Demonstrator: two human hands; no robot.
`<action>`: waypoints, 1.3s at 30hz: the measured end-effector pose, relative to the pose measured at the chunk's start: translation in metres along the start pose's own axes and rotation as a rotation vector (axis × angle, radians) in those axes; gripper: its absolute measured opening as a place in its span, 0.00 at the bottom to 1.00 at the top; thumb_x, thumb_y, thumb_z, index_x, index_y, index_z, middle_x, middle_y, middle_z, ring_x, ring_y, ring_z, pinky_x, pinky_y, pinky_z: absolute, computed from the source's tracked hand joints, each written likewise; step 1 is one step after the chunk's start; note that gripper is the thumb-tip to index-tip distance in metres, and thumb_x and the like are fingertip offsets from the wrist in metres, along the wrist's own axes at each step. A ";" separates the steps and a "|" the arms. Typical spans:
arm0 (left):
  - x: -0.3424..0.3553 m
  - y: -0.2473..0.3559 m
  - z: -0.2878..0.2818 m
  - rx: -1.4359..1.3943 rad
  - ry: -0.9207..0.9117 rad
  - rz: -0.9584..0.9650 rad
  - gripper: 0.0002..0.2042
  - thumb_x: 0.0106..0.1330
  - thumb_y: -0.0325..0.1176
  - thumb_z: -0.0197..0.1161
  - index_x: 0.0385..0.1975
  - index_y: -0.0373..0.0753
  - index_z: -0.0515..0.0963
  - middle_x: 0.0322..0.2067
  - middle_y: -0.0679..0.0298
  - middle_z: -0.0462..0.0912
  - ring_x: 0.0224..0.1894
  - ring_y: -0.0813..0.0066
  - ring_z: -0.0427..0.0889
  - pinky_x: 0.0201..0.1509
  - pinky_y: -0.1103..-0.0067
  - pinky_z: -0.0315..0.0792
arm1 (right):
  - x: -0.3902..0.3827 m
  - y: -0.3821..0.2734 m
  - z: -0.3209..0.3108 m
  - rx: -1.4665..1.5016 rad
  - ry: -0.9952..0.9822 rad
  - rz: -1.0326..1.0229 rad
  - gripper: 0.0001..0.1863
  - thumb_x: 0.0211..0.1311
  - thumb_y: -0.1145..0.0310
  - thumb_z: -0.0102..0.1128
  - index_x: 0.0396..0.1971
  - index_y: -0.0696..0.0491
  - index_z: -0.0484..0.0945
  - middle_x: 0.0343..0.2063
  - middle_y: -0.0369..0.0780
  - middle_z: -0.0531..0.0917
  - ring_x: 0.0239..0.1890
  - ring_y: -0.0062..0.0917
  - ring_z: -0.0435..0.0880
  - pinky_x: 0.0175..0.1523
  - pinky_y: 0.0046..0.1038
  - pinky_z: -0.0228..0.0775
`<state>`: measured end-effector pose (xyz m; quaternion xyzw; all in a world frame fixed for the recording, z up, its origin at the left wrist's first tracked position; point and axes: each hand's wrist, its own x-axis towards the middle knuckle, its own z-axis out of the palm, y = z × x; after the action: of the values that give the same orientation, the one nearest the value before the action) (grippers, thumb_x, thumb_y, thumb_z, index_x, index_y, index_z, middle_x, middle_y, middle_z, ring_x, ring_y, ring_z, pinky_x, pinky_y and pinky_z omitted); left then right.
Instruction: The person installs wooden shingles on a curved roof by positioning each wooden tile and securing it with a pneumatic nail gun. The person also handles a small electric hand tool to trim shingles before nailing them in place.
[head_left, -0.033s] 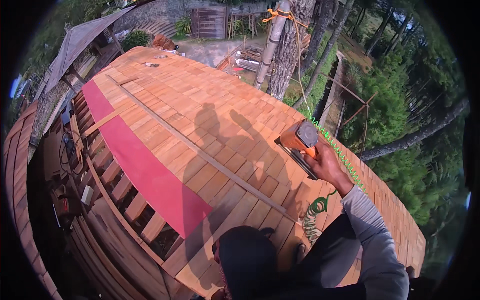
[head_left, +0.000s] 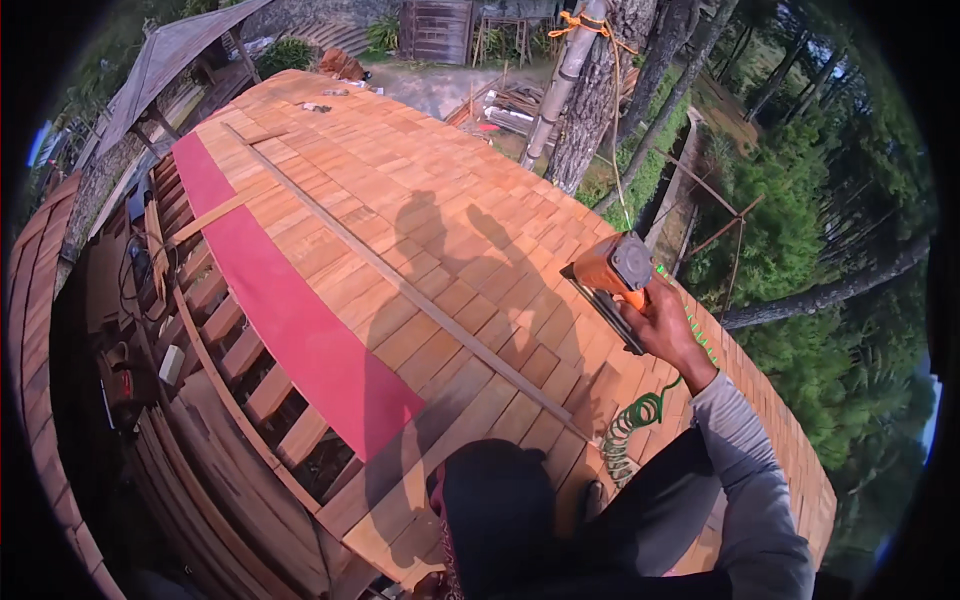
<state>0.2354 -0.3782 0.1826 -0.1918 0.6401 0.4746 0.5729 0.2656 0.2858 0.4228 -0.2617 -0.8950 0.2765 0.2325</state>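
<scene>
Shingled roof (head_left: pixel 350 165), sunlit, with a red strip (head_left: pixel 300 312) along its left part; strip taken as landmark. Orange nail gun (head_left: pixel 607 272) sits well right of the strip, past the long wooden batten (head_left: pixel 430 307); whether its nose touches the shingles (head_left: pixel 520 228) cannot be told. Risks, as judged: a stepped shingle edge could tip the gun and send a nail askew; the green coiled hose (head_left: pixel 616 440), near the person's leg (head_left: pixel 672 485), could snag and tug it. Gun lies just ahead of the right hand (head_left: pixel 672 335), body projecting forward and leftward; the hand is wrapped round its handle. Left hand: not visible, state cannot be told. Further out: rafters (head_left: pixel 240 357) left of the strip; tree trunk (head_left: pixel 592 110) beyond the roof, right of the strip.
</scene>
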 end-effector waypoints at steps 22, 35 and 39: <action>-0.212 -0.145 0.225 0.454 0.872 0.415 0.25 0.64 0.37 0.69 0.58 0.32 0.74 0.53 0.44 0.79 0.54 0.42 0.79 0.60 0.56 0.73 | 0.016 0.054 0.113 0.396 -0.083 0.198 0.16 0.69 0.67 0.74 0.48 0.59 0.79 0.25 0.34 0.80 0.26 0.15 0.75 0.30 0.19 0.65; -0.194 -0.125 0.255 0.351 0.910 0.480 0.22 0.69 0.38 0.62 0.60 0.33 0.78 0.61 0.42 0.80 0.67 0.41 0.76 0.74 0.52 0.66 | -0.011 0.077 0.178 0.678 -0.382 0.029 0.24 0.72 0.69 0.69 0.61 0.64 0.74 0.57 0.47 0.83 0.54 0.28 0.84 0.60 0.32 0.76; -0.211 -0.114 0.246 0.219 0.932 0.456 0.22 0.63 0.33 0.58 0.57 0.33 0.80 0.61 0.44 0.81 0.65 0.40 0.78 0.73 0.52 0.67 | -0.019 0.068 0.180 0.652 -0.417 -0.002 0.27 0.70 0.73 0.68 0.65 0.64 0.71 0.56 0.46 0.83 0.52 0.28 0.84 0.59 0.31 0.78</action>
<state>0.5183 -0.2920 0.3577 -0.1775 0.8982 0.3818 0.1265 0.2021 0.2554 0.2427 -0.1112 -0.7885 0.5935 0.1170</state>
